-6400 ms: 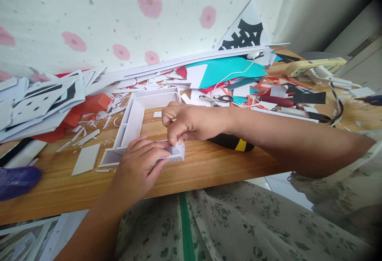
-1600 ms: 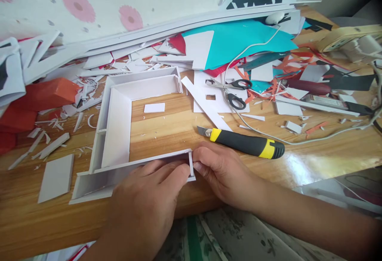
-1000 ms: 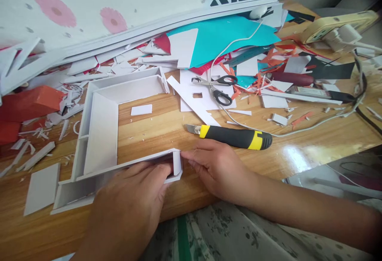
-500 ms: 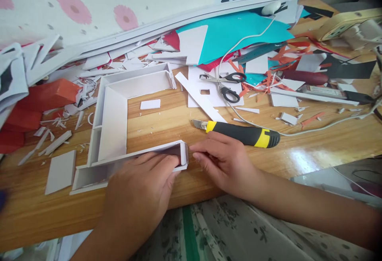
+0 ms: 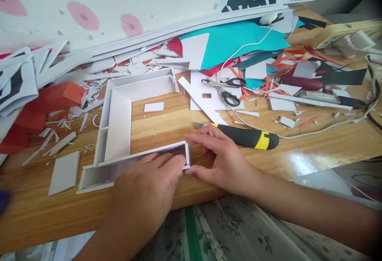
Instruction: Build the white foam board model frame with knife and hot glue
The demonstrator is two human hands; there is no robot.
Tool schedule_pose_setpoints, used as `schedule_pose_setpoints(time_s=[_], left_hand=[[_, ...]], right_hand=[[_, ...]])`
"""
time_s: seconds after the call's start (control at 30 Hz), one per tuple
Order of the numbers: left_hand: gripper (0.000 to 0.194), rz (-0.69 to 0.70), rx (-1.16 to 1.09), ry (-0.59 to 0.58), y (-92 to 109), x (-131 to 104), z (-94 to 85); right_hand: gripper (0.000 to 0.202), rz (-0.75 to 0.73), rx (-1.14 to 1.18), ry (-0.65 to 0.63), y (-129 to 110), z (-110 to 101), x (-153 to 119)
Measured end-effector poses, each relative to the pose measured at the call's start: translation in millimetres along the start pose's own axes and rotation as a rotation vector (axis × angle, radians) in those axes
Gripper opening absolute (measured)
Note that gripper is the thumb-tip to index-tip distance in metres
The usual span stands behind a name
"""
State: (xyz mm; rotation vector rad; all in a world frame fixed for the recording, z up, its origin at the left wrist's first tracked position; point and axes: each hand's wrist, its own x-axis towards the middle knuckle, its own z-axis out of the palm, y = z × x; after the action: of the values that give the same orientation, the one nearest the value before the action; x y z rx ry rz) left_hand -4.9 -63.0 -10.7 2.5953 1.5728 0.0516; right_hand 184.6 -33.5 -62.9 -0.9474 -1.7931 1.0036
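A white foam board letter-shaped frame [image 5: 121, 123] with raised walls lies on the wooden table. My left hand [image 5: 146, 181] reaches into its near channel, fingers inside and thumb by the front wall, holding it near the right end; the fingertips are hidden. My right hand [image 5: 221, 157] straddles the small end piece [image 5: 188, 154], thumb at the lower corner and forefinger by the upper one. Just beyond that hand lies a yellow-and-black utility knife [image 5: 247, 136], blade pointing left and partly covered by the fingers.
Black-handled scissors [image 5: 231, 98] rest on a white sheet with cut-outs, crossed by a white cable [image 5: 259, 131]. A small white rectangle [image 5: 153, 107] lies within the frame. Red blocks [image 5: 56, 98] and a loose white panel [image 5: 64, 173] are at left; scraps and turquoise sheets [image 5: 235, 42] line the back.
My right hand has spread from a near pinch, with its thumb now at the lower corner of the frame's end. My left hand stays in the channel. The whole view has shifted slightly.
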Motion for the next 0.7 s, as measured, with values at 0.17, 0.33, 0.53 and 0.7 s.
schedule_pose_setpoints(time_s=[0.17,0.33,0.53,0.7], left_hand=[[0.020,-0.034,0.012,-0.042,1.9,1.8,-2.3],[0.020,-0.044,0.046,-0.026,3.9,3.2,-3.0],[0.015,0.055,-0.093,0.116,0.6,-0.6,-4.8],[0.015,0.106,-0.234,0.329,-8.3,-3.4,-16.2]], right_hand=[[0.053,0.042,-0.014,-0.016,-2.6,0.0,2.8],[0.048,0.089,-0.024,-0.017,-4.9,0.0,4.5],[0.031,-0.034,-0.036,0.057,-4.1,1.8,3.4],[0.029,-0.141,-0.141,0.111,-7.0,3.2,-1.3]])
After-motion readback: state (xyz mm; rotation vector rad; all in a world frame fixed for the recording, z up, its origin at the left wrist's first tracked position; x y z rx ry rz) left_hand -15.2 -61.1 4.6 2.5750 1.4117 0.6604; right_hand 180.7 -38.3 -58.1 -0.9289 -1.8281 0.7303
